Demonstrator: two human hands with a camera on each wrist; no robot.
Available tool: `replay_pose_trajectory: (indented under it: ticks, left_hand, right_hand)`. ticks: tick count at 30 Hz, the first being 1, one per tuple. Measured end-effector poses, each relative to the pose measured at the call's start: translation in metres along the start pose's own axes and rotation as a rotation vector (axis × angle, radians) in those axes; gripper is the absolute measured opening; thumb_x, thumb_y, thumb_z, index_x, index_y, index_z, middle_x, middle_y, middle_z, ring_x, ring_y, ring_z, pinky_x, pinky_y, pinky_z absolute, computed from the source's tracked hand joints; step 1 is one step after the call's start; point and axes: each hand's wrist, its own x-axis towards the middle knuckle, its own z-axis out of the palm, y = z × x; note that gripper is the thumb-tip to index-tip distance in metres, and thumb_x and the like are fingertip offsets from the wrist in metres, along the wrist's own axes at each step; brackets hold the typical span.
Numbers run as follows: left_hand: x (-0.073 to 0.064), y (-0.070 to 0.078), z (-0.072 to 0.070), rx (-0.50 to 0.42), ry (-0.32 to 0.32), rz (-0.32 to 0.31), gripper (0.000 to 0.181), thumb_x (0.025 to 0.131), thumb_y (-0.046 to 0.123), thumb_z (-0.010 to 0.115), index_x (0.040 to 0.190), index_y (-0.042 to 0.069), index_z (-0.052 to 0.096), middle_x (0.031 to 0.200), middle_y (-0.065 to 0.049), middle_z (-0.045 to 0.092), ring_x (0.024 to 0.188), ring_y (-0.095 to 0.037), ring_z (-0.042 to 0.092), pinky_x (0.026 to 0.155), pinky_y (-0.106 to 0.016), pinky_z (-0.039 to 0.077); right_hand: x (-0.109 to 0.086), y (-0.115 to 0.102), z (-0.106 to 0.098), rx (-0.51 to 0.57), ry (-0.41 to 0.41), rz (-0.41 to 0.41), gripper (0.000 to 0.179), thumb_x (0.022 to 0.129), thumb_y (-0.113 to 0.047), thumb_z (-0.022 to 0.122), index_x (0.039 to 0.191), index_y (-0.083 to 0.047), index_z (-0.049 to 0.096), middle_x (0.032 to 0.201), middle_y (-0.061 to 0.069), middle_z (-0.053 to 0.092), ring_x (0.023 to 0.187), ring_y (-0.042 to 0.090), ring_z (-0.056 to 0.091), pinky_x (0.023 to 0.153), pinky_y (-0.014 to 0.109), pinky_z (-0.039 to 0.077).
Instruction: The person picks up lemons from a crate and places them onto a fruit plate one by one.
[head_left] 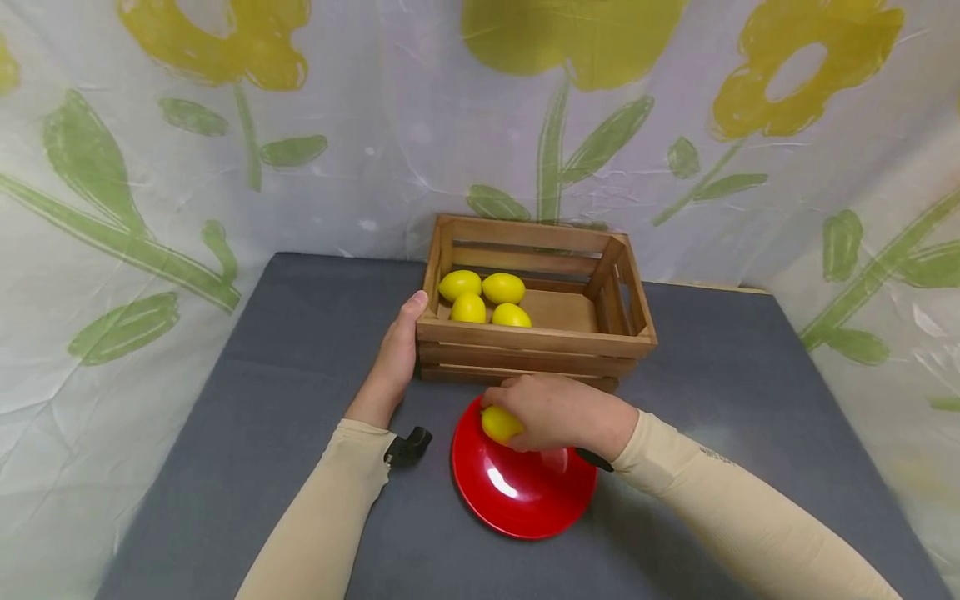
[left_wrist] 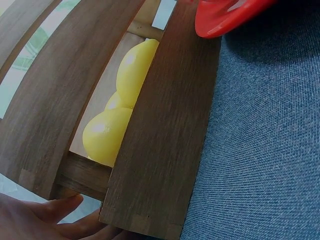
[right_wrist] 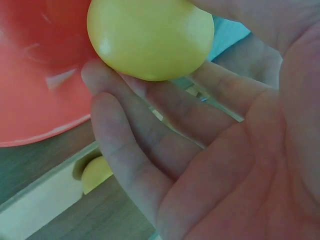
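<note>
My right hand [head_left: 558,410] holds a yellow lemon [head_left: 500,424] over the upper left part of a red plate [head_left: 525,500]. In the right wrist view the lemon [right_wrist: 150,37] sits between the thumb and the fingertips, with the palm facing the camera. A slatted wooden crate [head_left: 536,340] stands just behind the plate. My left hand [head_left: 393,358] grips its left end, thumb at the front corner; the other fingers are mostly hidden in the head view. Several lemons [head_left: 504,288] lie in the crate's left half, and some show between the slats in the left wrist view.
The dark grey table [head_left: 300,333] carries the crate near its back edge. Behind and beside it hangs a pale curtain [head_left: 375,125] with printed yellow flowers. A black strap piece [head_left: 408,447] sticks out from the left wrist.
</note>
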Motion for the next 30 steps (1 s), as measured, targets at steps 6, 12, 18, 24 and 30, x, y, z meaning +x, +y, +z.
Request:
replay_pose_trajectory:
  ticks: [6, 12, 18, 24, 30]
  left_hand:
    - [-0.001, -0.001, 0.002, 0.002, 0.009, -0.010, 0.089, 0.105, 0.068, 0.033, 0.174, 0.014, 0.022, 0.182, -0.005, 0.018, 0.168, -0.024, 0.016, 0.138, -0.053, 0.009]
    - [-0.002, 0.001, 0.001, 0.003, 0.011, -0.006, 0.088, 0.105, 0.068, 0.033, 0.174, 0.013, 0.021, 0.182, -0.005, 0.018, 0.169, -0.023, 0.016, 0.138, -0.053, 0.009]
    - [-0.001, 0.001, 0.000, -0.003, 0.003, -0.001, 0.089, 0.105, 0.068, 0.032, 0.174, 0.012, 0.021, 0.182, -0.006, 0.017, 0.169, -0.024, 0.015, 0.139, -0.052, 0.008]
    - [0.000, -0.001, -0.001, -0.016, 0.007, -0.005, 0.089, 0.105, 0.068, 0.034, 0.174, 0.013, 0.021, 0.182, -0.005, 0.017, 0.169, -0.024, 0.016, 0.139, -0.052, 0.008]
    - [0.001, -0.002, 0.000, -0.025, 0.010, 0.000, 0.088, 0.106, 0.066, 0.034, 0.174, 0.012, 0.022, 0.182, -0.006, 0.019, 0.168, -0.025, 0.018, 0.139, -0.054, 0.008]
  right_hand:
    - [-0.005, -0.001, -0.006, 0.020, -0.011, 0.003, 0.060, 0.087, -0.031, 0.091, 0.141, -0.023, 0.066, 0.117, -0.005, 0.071, 0.100, 0.012, 0.064, 0.088, 0.032, 0.063]
    - [-0.012, -0.004, -0.029, 0.062, -0.029, -0.006, 0.065, 0.087, -0.028, 0.091, 0.146, -0.024, 0.063, 0.133, -0.003, 0.071, 0.114, 0.014, 0.066, 0.092, 0.038, 0.065]
    - [-0.023, -0.009, -0.063, 0.059, 0.015, -0.080, 0.063, 0.094, -0.025, 0.085, 0.152, -0.022, 0.061, 0.145, -0.002, 0.069, 0.122, 0.018, 0.070, 0.094, 0.035, 0.065]
    - [-0.031, -0.011, -0.091, -0.052, 0.144, -0.157, 0.057, 0.095, -0.027, 0.084, 0.148, -0.023, 0.064, 0.130, -0.005, 0.075, 0.101, 0.014, 0.070, 0.083, 0.029, 0.063]
    - [-0.033, -0.011, -0.111, -0.074, 0.223, -0.184, 0.054, 0.094, -0.024, 0.084, 0.145, -0.019, 0.067, 0.131, -0.003, 0.075, 0.114, 0.019, 0.069, 0.098, 0.038, 0.062]
